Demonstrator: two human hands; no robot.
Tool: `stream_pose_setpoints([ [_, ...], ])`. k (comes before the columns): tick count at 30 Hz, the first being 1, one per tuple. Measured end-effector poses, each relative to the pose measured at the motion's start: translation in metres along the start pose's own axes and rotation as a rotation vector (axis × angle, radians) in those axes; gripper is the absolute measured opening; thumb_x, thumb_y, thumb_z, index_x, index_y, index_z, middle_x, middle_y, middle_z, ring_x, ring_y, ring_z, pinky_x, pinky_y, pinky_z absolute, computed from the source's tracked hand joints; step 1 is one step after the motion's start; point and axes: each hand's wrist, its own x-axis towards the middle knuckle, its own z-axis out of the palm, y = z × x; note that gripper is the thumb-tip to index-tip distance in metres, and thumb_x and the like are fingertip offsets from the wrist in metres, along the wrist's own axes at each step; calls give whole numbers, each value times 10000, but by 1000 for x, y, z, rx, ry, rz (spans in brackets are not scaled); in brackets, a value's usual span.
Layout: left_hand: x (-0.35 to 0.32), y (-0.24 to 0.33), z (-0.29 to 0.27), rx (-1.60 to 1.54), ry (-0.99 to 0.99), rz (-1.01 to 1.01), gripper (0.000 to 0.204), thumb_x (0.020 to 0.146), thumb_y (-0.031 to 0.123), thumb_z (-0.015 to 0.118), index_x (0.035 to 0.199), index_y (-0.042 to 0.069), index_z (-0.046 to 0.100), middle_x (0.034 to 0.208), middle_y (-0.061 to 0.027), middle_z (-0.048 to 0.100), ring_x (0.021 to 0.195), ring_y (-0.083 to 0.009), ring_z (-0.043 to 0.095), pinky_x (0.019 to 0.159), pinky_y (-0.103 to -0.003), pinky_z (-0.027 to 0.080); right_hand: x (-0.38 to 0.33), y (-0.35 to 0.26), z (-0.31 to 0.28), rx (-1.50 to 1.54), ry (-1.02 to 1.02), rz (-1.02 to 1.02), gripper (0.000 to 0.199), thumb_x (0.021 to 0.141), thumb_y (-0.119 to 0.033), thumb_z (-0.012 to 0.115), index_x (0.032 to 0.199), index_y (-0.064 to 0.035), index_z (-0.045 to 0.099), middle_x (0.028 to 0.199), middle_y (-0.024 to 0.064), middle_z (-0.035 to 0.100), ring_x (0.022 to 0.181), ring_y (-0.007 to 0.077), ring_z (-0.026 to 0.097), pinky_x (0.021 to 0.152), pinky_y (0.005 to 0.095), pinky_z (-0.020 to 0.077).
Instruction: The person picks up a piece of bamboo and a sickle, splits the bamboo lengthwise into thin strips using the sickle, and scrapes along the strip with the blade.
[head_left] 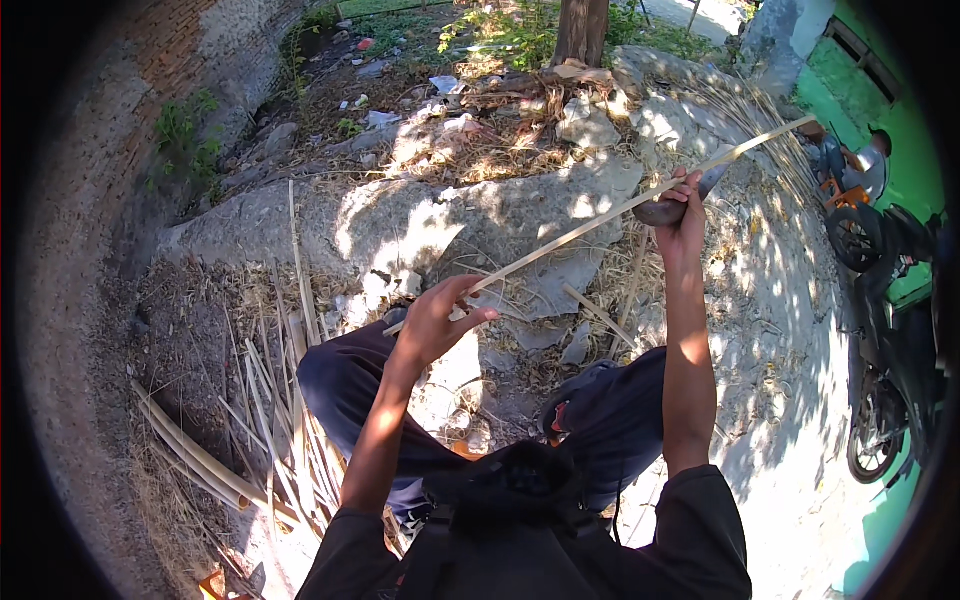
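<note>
Our left hand [432,325] curls round long, slender, pale strip [570,236], thumb apart; our right hand [684,222] grips knife [655,212], handle dark, rounded. Strip slants across rough concrete slab's [550,285] edges.

Long strip [580,232] bars way ahead, left hand [432,322] to right hand [683,212]; air between forearms [690,350] open; stick pile [310,480] crowds left knee [330,372].
</note>
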Motion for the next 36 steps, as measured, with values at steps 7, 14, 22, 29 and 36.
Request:
stream_pose_setpoints([
  [7,-8,-8,-23,160,-27,-85,310,1005,336,596,1086,46,671,915,-171,684,871,-386,655,769,-451,507,12,1,-16,-55,55,-2,360,1022,-199,604,1291,3,477,1147,87,604,757,44,551,671,175,540],
  [14,-12,-15,-54,239,13,-171,309,1020,317,561,971,27,656,810,-194,651,797,-405,635,711,-478,481,7,22,-50,-337,353,193,483,1014,-89,583,1443,-26,371,1409,208,513,704,54,531,626,174,524],
  [22,-37,15,-98,673,87,-313,344,996,324,562,847,49,703,758,-182,671,761,-389,668,698,-505,506,-30,48,-65,-402,374,392,337,993,-102,617,1290,-15,483,1261,172,648,673,41,537,579,169,497],
  [29,-63,74,-117,892,-52,-460,342,980,345,583,822,68,707,752,-174,668,744,-399,662,687,-510,507,-69,75,-26,-855,223,431,226,915,-142,746,975,-68,541,1049,89,734,613,37,527,532,186,454],
  [36,-65,97,-108,957,-104,-461,330,982,337,584,813,80,702,741,-167,674,716,-380,677,654,-498,513,-109,119,10,-1078,-129,517,301,844,-96,807,909,-59,516,1081,123,746,587,73,574,512,250,476],
])
